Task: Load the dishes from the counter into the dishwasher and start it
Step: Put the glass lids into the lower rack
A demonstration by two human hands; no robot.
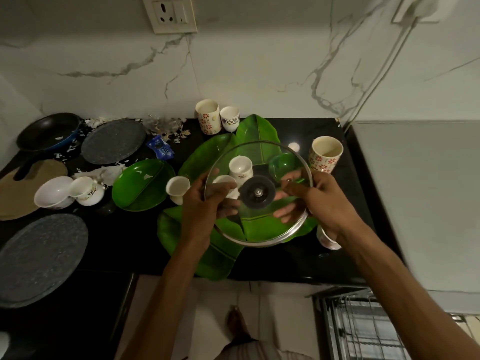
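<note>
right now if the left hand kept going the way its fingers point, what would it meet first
The left hand grips the glass lid rim, fingers pointing up and right under the glass. Straight on, it would probably meet the small white cups seen through the lid; depth is unclear.

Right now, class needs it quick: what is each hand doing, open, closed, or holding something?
Left hand: closed on the left rim of the glass lid.
Right hand: closed on the lid's right rim.

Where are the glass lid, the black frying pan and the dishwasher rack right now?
glass lid (272,231), head view, on its metal rim at the near edge.
black frying pan (48,131), head view, on the inside of the pan bowl.
dishwasher rack (368,331), head view, on the wire grid at bottom right.
</note>
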